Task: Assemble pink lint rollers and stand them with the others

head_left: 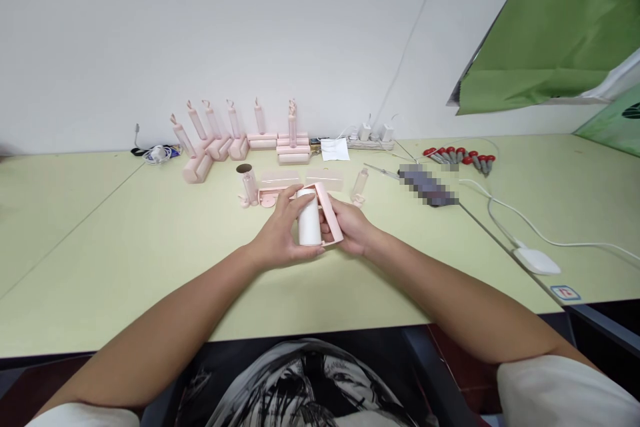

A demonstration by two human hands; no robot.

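Head view is showing a person sitting at a pale green table [125, 253], both hands meeting near the middle. Their left hand [280, 237] is curling its fingers around a white roll [309, 220], gripping it upright. Their right hand [350, 227] is closing on a pink roller frame [330, 213] pressed against the roll's right side. Farther off, finished pink rollers [235, 137] are standing in a row by the wall, with red-handled tools [460, 157] lying far right.
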